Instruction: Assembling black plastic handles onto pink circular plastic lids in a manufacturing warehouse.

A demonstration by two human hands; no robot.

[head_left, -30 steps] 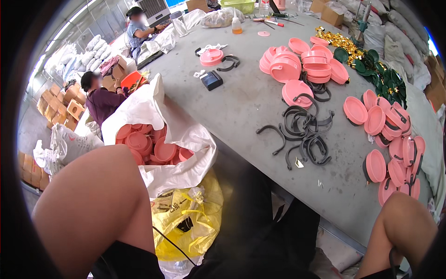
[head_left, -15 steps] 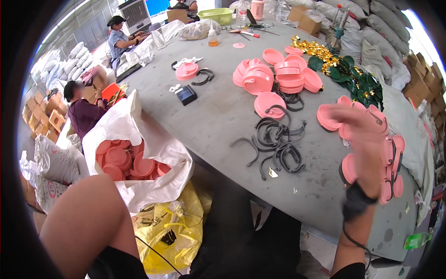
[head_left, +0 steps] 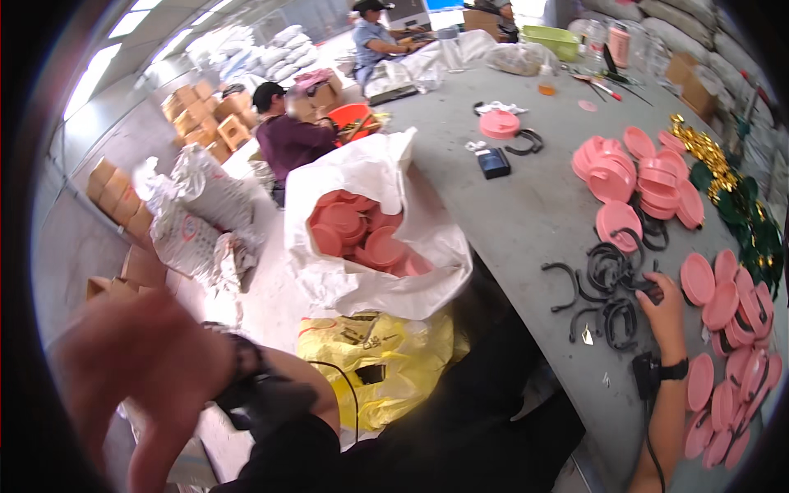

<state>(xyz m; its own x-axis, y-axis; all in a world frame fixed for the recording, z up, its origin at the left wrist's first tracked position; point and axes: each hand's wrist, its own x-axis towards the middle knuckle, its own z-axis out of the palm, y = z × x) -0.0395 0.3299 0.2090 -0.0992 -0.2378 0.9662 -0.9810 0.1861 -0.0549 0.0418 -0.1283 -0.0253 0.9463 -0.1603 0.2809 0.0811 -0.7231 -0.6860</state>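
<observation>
My right hand reaches over the grey table to a loose pile of black curved plastic handles. Its thumb and forefinger close on one black curved handle at the pile's right side. My left hand hangs at the lower left, away from the table, badly smeared by motion; its fingers cannot be read. Just behind the pile lies a round pink lid. Further right, several pink lids with black handles stand in rows along the table.
A white sack of pink lids stands left of the table, above a yellow bag. Stacked pink lids, gold pieces and dark green discs lie further back. Two people sit beyond the sack.
The view has swung left. My right hand has moved from above the pink lids on the right to the pile of black handles. My left hand has come into view at lower left.
</observation>
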